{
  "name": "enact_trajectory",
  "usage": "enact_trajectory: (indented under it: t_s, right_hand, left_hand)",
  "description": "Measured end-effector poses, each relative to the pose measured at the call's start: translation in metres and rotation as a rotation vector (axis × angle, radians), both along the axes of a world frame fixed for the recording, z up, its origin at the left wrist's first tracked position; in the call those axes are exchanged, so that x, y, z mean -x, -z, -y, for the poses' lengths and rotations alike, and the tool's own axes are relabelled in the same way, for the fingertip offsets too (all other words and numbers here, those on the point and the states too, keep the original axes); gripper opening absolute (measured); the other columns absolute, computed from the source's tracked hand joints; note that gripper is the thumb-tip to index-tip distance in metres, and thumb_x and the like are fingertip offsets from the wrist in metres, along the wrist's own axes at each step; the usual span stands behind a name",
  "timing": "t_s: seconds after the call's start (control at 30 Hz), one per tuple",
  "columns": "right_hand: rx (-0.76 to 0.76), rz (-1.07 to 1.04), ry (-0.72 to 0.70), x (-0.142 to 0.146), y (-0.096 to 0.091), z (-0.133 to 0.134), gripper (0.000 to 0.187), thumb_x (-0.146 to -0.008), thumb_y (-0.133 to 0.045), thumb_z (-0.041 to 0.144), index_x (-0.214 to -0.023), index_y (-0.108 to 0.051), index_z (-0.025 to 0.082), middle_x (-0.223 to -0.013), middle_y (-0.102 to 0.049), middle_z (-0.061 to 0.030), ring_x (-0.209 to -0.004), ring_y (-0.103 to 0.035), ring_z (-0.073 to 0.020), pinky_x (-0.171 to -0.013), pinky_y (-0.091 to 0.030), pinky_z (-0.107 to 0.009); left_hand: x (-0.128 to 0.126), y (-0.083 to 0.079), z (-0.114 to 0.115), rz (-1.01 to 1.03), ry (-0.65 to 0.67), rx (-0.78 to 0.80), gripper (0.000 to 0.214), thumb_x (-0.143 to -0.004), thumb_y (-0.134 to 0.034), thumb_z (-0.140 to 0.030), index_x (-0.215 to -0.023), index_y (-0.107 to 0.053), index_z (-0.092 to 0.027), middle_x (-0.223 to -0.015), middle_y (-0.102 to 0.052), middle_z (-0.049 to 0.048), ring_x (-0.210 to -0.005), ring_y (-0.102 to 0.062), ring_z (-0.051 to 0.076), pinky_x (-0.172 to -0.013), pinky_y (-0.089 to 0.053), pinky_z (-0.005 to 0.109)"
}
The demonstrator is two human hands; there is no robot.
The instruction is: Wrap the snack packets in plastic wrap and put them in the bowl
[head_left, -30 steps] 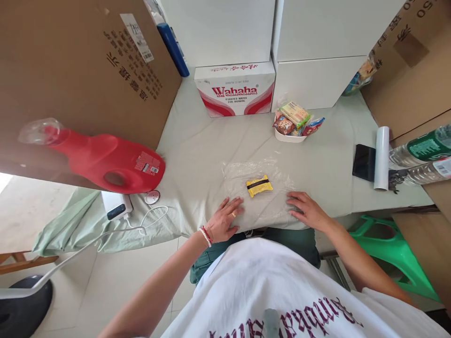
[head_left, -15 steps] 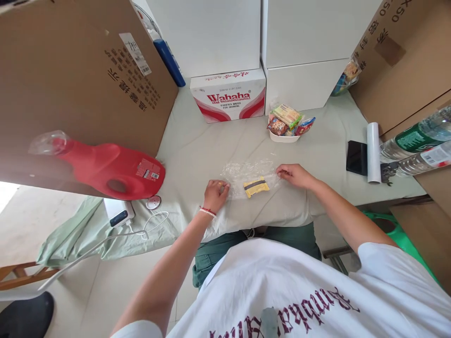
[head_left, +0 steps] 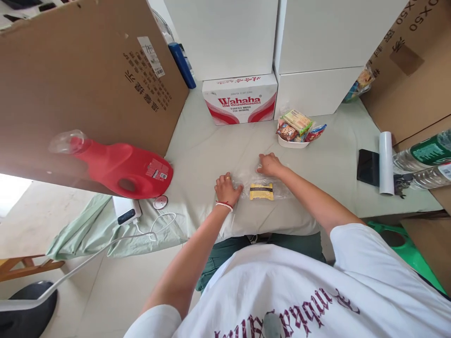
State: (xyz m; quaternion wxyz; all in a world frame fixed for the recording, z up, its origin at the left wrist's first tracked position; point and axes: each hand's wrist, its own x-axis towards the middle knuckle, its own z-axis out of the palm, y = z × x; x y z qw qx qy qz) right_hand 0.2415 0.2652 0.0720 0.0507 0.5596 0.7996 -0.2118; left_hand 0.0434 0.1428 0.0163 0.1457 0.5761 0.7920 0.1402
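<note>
Both hands are down on the table (head_left: 211, 145), working a sheet of clear film (head_left: 249, 180). Dead centre lies the packet (head_left: 261, 191) — yellow, dark band across it, flat on the cloth near the front edge with the film crinkled about it.

Left hand (head_left: 227, 187) sits at the packet's 9 o'clock, just beside it. Knuckles are up, fingers curled down together onto the film's edge and thumb out towards the packet; whether it nips the film or only presses it, I cannot tell.

Right hand (head_left: 269, 164) is at 12 to 1 o'clock of the packet, close by, with the forearm running back past the packet's right side. Its fingertips are bunched together — pinching the film's far edge.

Around them: a bowl (head_left: 292, 143) of snacks at 1 o'clock, a Wahaha box (head_left: 239, 101) at 11 against the white cabinets. A red jug (head_left: 123, 166) lies on its side well off at 9, a power bank (head_left: 125, 213) just below it. Out at 3 o'clock sit a phone (head_left: 367, 167), a white roll (head_left: 386, 162) just beside it, and two bottles (head_left: 423, 164) beyond.
</note>
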Motion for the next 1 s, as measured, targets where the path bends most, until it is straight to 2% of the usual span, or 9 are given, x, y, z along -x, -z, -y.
enact_trajectory:
  t_s: [0.1,0.17,0.3,0.37,0.53,0.67,0.83,0.9,1.0]
  right_hand:
    - [0.044,-0.038,-0.053,0.004,-0.001,0.012,0.035,-0.095,-0.062,0.02,-0.127,-0.074,0.016,-0.118,-0.077,-0.0136,-0.114,-0.068,-0.0286,-0.095,-0.05,-0.034]
    - [0.036,-0.106,-0.142,0.001,-0.006,0.031,0.035,-0.099,-0.055,0.018,-0.125,-0.077,0.023,-0.11,-0.079,-0.0072,-0.104,-0.071,-0.0233,-0.091,-0.049,-0.03]
    - [-0.036,-0.171,-0.358,-0.007,-0.013,0.085,0.037,-0.102,-0.058,0.029,-0.136,-0.071,0.027,-0.115,-0.076,-0.0092,-0.095,-0.072,-0.0251,-0.079,-0.048,-0.031]
    - [-0.03,-0.139,-0.398,-0.011,-0.012,0.106,0.035,-0.105,-0.055,0.035,-0.134,-0.071,0.027,-0.117,-0.073,-0.0104,-0.093,-0.071,-0.0249,-0.074,-0.046,-0.031]
    - [-0.021,-0.21,-0.207,-0.015,0.005,0.125,0.045,-0.114,-0.033,0.04,-0.141,-0.066,0.027,-0.114,-0.071,-0.0092,-0.098,-0.069,-0.0226,-0.077,-0.047,-0.03]
    - [-0.065,-0.248,-0.165,-0.012,0.019,0.136,0.047,-0.113,-0.039,0.038,-0.155,-0.054,0.025,-0.123,-0.066,-0.0117,-0.102,-0.067,-0.0237,-0.084,-0.051,-0.034]
    - [-0.165,-0.309,-0.223,-0.014,0.031,0.154,0.049,-0.101,-0.055,0.018,-0.15,-0.057,0.021,-0.129,-0.061,-0.0145,-0.118,-0.057,-0.0291,-0.097,-0.052,-0.041]
    - [-0.187,-0.32,-0.215,-0.014,0.035,0.159,0.045,-0.099,-0.055,0.014,-0.144,-0.061,0.02,-0.13,-0.06,-0.0149,-0.121,-0.053,-0.031,-0.098,-0.052,-0.044]
    - [-0.202,-0.359,-0.166,-0.011,0.043,0.165,0.037,-0.099,-0.051,0.013,-0.133,-0.066,0.017,-0.126,-0.06,-0.0153,-0.12,-0.052,-0.0306,-0.102,-0.051,-0.046]
  left_hand:
    - [-0.004,0.0,-0.002,0.001,-0.017,0.003,0.051,-0.085,-0.071,-0.041,-0.131,-0.062,-0.022,-0.13,-0.063,0.0152,-0.129,-0.053,0.037,-0.106,-0.045,0.052]
    - [-0.005,0.0,-0.002,0.026,-0.028,-0.01,0.035,-0.086,-0.07,-0.04,-0.117,-0.068,-0.023,-0.123,-0.065,0.0143,-0.124,-0.054,0.037,-0.103,-0.045,0.051]
    - [-0.004,0.002,-0.001,0.064,-0.027,-0.041,0.023,-0.094,-0.061,-0.042,-0.101,-0.07,-0.022,-0.118,-0.066,0.0156,-0.121,-0.053,0.038,-0.1,-0.044,0.052]
    - [-0.004,0.002,0.001,0.092,-0.018,-0.054,0.024,-0.097,-0.056,-0.041,-0.098,-0.071,-0.023,-0.117,-0.068,0.0153,-0.121,-0.053,0.037,-0.101,-0.043,0.053]
    - [0.001,-0.001,0.003,0.189,0.036,-0.051,0.027,-0.095,-0.05,-0.034,-0.081,-0.071,-0.024,-0.102,-0.073,0.0088,-0.112,-0.059,0.031,-0.099,-0.044,0.047]
    - [0.014,-0.005,-0.002,0.271,0.026,-0.021,0.036,-0.092,-0.045,-0.032,-0.061,-0.062,-0.022,-0.075,-0.069,0.0068,-0.088,-0.064,0.025,-0.082,-0.048,0.037]
    - [0.006,-0.014,-0.004,0.389,0.022,0.003,0.039,-0.096,-0.036,-0.033,-0.074,-0.066,-0.02,-0.063,-0.062,0.002,-0.06,-0.058,0.017,-0.062,-0.048,0.03]
    - [-0.012,-0.018,0.002,0.422,0.072,-0.015,0.037,-0.097,-0.036,-0.032,-0.088,-0.07,-0.019,-0.071,-0.067,0.0019,-0.064,-0.061,0.017,-0.065,-0.051,0.03]
    - [-0.048,-0.024,0.018,0.45,0.202,-0.027,0.03,-0.091,-0.05,-0.028,-0.108,-0.073,-0.021,-0.092,-0.073,0.0038,-0.081,-0.067,0.019,-0.079,-0.057,0.032]
